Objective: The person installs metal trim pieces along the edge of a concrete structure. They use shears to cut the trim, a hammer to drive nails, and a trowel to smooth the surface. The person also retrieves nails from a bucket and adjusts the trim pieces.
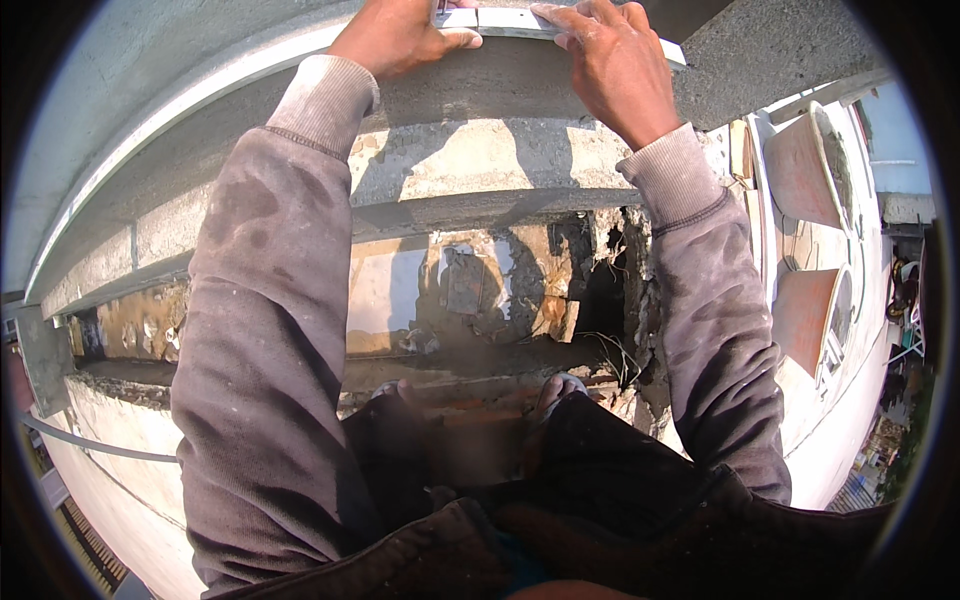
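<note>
A narrow white strip (515, 20) runs along the top edge of a grey concrete ledge (480, 85) at the far side. A thin seam crosses it between my hands. My left hand (395, 40) is closed at the strip left of the seam, thumb pointing right along its near edge; its other fingers are partly cut off by the picture's edge. To the right of the seam, my right hand (620, 70) grips the strip near its right end, with fingertips on its face. Both forearms reach up in dusty, greyish sleeves.
Below the ledge is a recess with a broken, peeling surface (475, 280) and a dark hole (605, 295) with dry roots. My feet (560, 388) stand at its near side. Two reddish tapered pots (800, 170) sit along the right wall. A concrete beam (780, 60) juts at upper right.
</note>
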`<state>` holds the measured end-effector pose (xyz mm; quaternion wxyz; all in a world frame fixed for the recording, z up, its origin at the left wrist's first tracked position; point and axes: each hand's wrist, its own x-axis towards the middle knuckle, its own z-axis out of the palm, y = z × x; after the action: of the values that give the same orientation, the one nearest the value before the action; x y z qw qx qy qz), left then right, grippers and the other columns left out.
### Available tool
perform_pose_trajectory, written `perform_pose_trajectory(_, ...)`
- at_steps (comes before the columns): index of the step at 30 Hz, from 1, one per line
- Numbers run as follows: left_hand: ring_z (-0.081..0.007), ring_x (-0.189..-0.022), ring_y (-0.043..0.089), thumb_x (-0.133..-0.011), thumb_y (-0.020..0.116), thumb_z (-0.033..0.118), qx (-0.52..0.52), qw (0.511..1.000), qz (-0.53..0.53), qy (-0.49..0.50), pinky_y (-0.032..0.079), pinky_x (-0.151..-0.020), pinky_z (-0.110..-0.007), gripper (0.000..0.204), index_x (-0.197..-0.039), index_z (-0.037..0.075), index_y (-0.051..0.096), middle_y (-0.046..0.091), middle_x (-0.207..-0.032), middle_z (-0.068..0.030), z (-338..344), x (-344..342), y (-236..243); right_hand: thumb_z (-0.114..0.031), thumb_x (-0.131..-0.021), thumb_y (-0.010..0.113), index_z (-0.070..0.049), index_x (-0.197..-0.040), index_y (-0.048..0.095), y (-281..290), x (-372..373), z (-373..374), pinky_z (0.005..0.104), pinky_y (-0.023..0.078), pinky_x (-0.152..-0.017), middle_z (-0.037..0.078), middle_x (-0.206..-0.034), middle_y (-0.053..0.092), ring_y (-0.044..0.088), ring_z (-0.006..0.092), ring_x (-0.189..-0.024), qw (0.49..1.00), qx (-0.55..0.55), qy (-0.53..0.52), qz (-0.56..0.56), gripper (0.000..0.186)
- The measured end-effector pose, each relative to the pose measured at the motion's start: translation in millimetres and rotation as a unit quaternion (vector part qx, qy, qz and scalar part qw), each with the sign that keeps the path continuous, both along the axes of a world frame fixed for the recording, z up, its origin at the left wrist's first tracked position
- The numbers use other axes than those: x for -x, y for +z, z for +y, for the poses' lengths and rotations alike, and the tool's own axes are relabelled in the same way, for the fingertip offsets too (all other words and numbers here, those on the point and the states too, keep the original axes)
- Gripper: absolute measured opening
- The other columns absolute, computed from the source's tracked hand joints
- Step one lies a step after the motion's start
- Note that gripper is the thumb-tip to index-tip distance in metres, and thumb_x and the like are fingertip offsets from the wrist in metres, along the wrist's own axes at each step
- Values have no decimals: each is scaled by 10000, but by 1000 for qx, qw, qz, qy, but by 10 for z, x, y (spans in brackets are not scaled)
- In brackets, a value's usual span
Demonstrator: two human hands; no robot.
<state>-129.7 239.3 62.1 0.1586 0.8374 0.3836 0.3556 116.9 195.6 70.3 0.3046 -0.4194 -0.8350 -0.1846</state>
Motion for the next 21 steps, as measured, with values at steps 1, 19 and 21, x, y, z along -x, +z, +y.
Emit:
perform_pose_trajectory(1, -338, -981, 695, -717, 849, 78, -6, 1000, 7, 3, 546, -877, -420, 915, -1509, 60, 392, 707, -1054, -197, 6, 2, -3, -70, -838, 634, -63, -951, 752, 0, 7, -4, 421, 482, -787, 130, -904, 636, 581, 340, -899, 1000, -3, -1, 2, 164)
perform_pose_trajectory(19, -335, -973, 707, -738, 839, 133, -55, 998, 2, -10, 555, -877, -419, 867, -1493, 55, 421, 715, -1059, -185, 70, -2, -88, -96, -850, 570, -99, -984, 764, -99, 71, 29, 434, 514, -841, 137, -983, 662, 609, 337, -972, 999, -5, -41, 10, 236)
perform_pose_trajectory(21, -337, -975, 705, -738, 839, 140, -66, 998, 7, -15, 553, -880, -419, 874, -1498, 53, 417, 714, -1065, -186, 64, -28, -82, -111, -865, 570, -94, -985, 762, -146, 17, 56, 443, 513, -844, 147, -990, 667, 614, 343, -981, 999, -10, -40, 12, 226)
